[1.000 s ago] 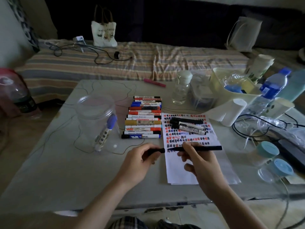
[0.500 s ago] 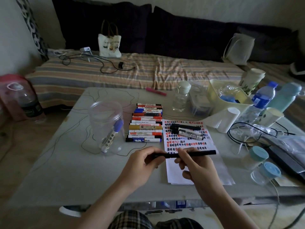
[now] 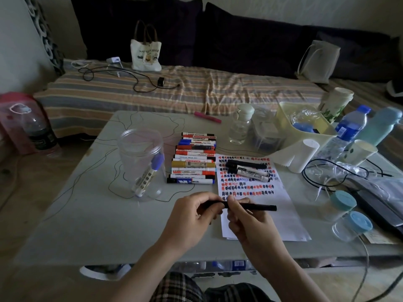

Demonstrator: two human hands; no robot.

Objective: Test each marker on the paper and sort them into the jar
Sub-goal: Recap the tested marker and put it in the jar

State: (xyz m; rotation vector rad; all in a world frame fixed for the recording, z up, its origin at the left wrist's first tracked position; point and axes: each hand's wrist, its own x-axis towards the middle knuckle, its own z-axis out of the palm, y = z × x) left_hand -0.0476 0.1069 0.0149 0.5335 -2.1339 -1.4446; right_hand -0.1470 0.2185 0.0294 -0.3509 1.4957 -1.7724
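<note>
Dim desk [image 3: 87, 225], sofa behind. Near its front edge I see both hands closed on one black pen [image 3: 257, 207]: left hand [image 3: 192, 216] has pushed its cap end closer to my right hand [image 3: 250, 221], likely recapping. Beyond lie the paper [image 3: 283, 214], marker row [image 3: 192, 162] and jar [image 3: 139, 153].

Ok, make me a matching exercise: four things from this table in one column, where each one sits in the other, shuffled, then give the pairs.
Things:
1. blue-capped marker
2. thin black pen
3. pink marker
4. two black markers

Places:
A. lying on the written part of the paper
B. held level between the left hand and right hand
C. leaning inside the clear jar
D. alone at the table's far edge

Pairs: 1-C, 2-B, 3-D, 4-A
</note>
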